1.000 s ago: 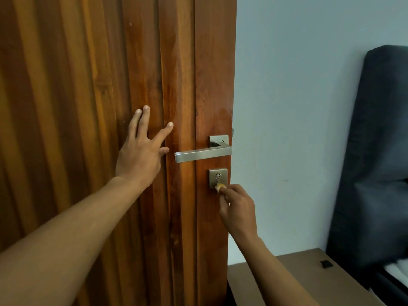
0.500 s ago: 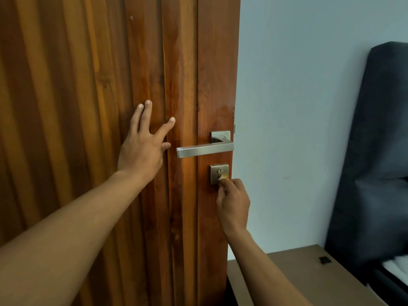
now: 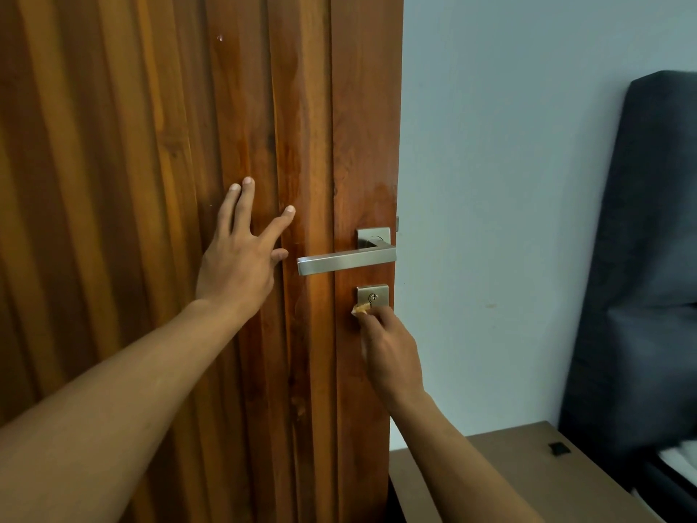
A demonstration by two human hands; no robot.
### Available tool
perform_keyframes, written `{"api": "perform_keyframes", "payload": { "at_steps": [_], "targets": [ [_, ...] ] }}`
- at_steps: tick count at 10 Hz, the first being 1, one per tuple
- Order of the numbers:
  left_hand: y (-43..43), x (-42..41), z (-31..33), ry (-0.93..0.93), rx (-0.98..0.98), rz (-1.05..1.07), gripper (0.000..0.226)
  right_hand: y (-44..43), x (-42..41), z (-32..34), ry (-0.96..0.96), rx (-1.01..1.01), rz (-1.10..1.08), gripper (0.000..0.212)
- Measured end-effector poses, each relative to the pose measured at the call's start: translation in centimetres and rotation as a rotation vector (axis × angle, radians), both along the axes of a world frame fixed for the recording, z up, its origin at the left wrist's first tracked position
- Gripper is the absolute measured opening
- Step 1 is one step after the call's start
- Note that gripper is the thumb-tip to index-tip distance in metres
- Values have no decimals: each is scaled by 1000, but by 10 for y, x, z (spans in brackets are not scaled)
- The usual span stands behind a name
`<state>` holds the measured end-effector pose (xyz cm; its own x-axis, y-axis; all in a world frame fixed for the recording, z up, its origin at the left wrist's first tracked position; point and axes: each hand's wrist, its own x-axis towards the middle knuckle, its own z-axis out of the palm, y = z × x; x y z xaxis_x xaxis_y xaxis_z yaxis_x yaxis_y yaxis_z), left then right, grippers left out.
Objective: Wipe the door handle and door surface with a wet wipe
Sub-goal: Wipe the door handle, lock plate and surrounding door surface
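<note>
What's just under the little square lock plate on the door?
A small crumpled wipe touches the lower left corner of the lock plate, pinched by the right hand. The hand hides most of the wipe and the door below.

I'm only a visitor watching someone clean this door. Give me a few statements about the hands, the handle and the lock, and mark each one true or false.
1. The left hand lies flat on the door, fingers spread. True.
2. The right hand grips the handle. False: it pinches a small wipe against the lower edge of the keyhole plate; nothing touches the handle.
3. The handle is a round knob. False: it is a straight metal lever, lying level.
4. The keyhole plate sits below the handle. True.
</note>
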<state>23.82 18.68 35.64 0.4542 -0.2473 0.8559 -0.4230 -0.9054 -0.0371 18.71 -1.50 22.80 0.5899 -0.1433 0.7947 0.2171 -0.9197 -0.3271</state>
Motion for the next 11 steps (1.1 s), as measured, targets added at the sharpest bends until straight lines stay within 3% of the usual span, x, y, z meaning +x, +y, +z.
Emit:
{"api": "perform_keyframes", "payload": {
  "at_steps": [3, 5, 7, 8, 11],
  "targets": [
    [-1, 0, -1, 11, 1, 9, 61, -17, 3, 28, 21, -52, -4, 37],
    [0, 3, -1, 1, 14, 5, 61, -33, 9, 47, -27, -8, -126, 26],
    [-2, 2, -2, 4, 0, 1, 62, -17, 8, 55, -58, -124, -153, 31],
    [-1, 1, -1, 7, 12, -2, 61, 9, 4, 53, -131, -253, -124, 22],
    [1, 2, -1, 2, 19, 9, 61, 12, 15, -17, -117, -399, -23, 47]
  ]
}}
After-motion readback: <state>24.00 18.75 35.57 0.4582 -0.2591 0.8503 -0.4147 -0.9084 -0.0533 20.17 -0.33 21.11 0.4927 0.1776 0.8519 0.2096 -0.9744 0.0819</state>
